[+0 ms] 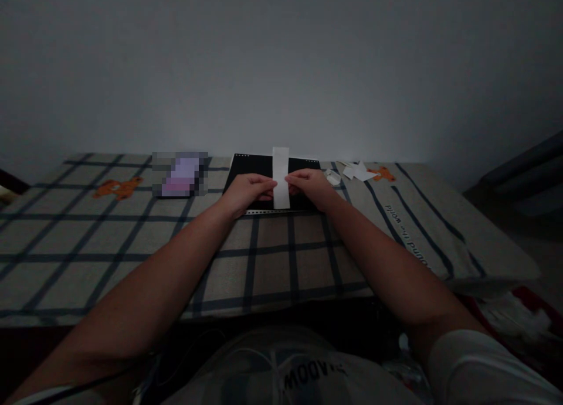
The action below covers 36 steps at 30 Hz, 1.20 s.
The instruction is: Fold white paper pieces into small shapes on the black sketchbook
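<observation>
A narrow white paper strip point(280, 166) lies lengthwise across a black notebook-like pad point(250, 166) at the far edge of the checked cloth. My left hand point(247, 191) pinches the strip's left edge with curled fingers. My right hand point(311, 186) grips its right edge the same way. Both hands rest on the black pad, thumbs meeting at the strip's middle.
The checked cloth point(132, 241) with orange bear prints covers a low surface against a plain wall. Small white paper scraps point(357, 172) lie to the right of the pad. A blurred purple item point(181, 174) sits to its left. The room is dim.
</observation>
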### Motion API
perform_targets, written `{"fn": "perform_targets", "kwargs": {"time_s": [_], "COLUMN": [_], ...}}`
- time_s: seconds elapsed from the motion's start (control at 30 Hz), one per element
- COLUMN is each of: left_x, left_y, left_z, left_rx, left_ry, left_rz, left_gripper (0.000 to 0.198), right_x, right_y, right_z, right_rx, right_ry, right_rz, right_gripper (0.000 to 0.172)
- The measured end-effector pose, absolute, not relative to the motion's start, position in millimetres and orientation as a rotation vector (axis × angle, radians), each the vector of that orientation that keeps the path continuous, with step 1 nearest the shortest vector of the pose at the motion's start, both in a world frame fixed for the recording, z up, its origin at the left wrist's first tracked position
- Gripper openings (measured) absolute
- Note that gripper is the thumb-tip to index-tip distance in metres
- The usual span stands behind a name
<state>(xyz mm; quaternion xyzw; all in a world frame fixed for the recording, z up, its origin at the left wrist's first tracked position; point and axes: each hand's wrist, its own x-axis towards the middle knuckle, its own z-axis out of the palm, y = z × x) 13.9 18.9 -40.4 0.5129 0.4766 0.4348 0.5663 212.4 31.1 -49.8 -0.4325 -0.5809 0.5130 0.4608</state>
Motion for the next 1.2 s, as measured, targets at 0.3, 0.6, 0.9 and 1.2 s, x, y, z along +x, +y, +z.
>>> {"fn": "perform_targets", "kwargs": {"time_s": [0.3, 0.6, 0.9, 1.2], "left_x": [15.8, 16.5, 17.0, 15.8], "left_y": [18.9, 16.1, 14.2, 17.8], "left_z": [-38.4, -34.1, -32.0, -36.7], "left_rx": [1.173, 1.192, 1.187, 1.229], "left_ry": [1.157, 1.19, 1.198, 1.242], "left_rz": [1.15, 1.059, 1.063, 1.117], "left_gripper": [0.007, 0.006, 0.004, 0.009], "right_x": [211.8, 211.0, 212.2, 211.7], "right_y": [27.5, 30.2, 29.9, 23.6], "right_z": [-49.2, -49.5, -49.8, -43.8], "right_rx": [-1.067, -1.068, -1.101, -1.128], "right_ry": [-1.441, -1.377, -1.433, -1.449], "right_rz": [1.352, 1.325, 1.271, 1.385], "right_gripper": [0.005, 0.006, 0.005, 0.008]}}
